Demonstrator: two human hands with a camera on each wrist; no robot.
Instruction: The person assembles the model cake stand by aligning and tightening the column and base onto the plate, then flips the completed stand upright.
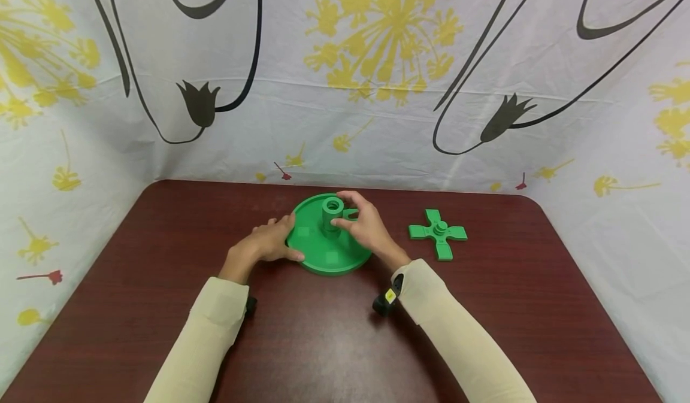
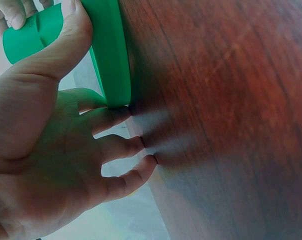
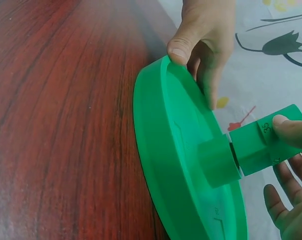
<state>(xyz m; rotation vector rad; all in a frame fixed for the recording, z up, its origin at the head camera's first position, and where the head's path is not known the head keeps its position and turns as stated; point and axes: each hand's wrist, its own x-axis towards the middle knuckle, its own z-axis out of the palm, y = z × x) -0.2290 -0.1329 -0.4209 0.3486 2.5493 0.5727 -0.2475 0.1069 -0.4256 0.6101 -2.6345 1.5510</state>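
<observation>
A round green base with a raised rim (image 1: 323,262) lies flat on the table, a short hub (image 3: 218,162) at its centre. On this hub stands a hollow green cylinder (image 1: 333,208) with numbers on its side; a thin dark gap shows between the two in the right wrist view. My right hand (image 1: 372,229) pinches the cylinder near its top between thumb and finger. At the left rim, my left hand (image 1: 266,241) holds the base, thumb on the near side and fingers round the far side. Several left fingertips (image 2: 152,160) touch the table.
A green cross-shaped piece (image 1: 443,248) with a round knob in the middle lies on the table to the right of the base. The dark red wooden table (image 1: 334,343) ends at a white patterned cloth (image 1: 377,139) behind and at the sides.
</observation>
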